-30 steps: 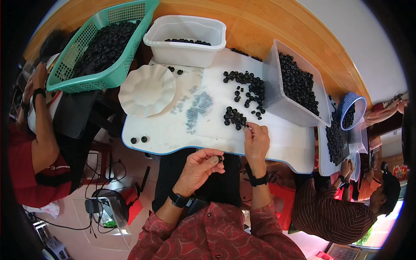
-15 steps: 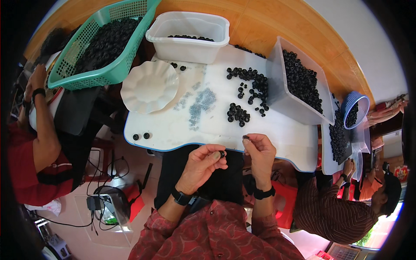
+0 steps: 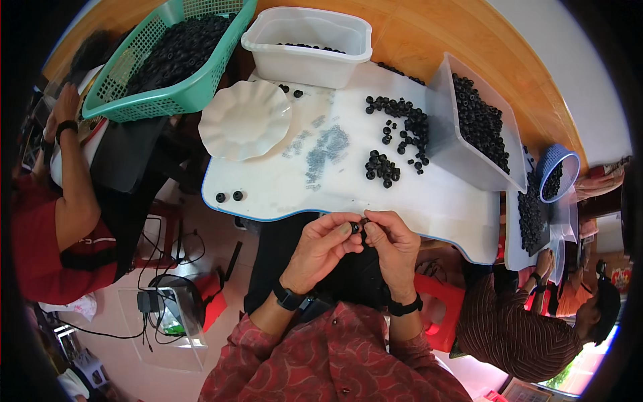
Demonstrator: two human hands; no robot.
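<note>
Black piece (image 3: 355, 228) pinched between thumb and fingers of the left hand (image 3: 321, 244), a person works just off the front edge of a white bench (image 3: 268, 191). Close beside it, the right hand (image 3: 394, 246) grips a small dark bit (image 3: 364, 222) at its fingertips. Both forearms reach up from the lower edge, wrists banded in black, the hands angled inward until their fingertips nearly meet.

Beyond them on the bench, a cluster of black rings (image 3: 382, 170) lies ahead of the right hand, with a looser scatter (image 3: 416, 125) behind it, hemmed in by the wall of a clear bin (image 3: 462, 154). Small clear pieces (image 3: 327, 149) spread across the middle, beside a scalloped plate (image 3: 244, 120). Two more black pieces (image 3: 238, 195) sit at the left front corner.

A white tub (image 3: 301, 65) stands at the back; a green basket (image 3: 151, 109) heaped with black parts is at far left, a blue basket (image 3: 573, 167) at right. Co-workers flank the bench, one in red (image 3: 63, 241), one in stripes (image 3: 519, 331).

Fingers hide much of both held items, and the dark bit's shape is hard to make out. The tub's wall conceals most of its contents; the green basket's top is cut off.
</note>
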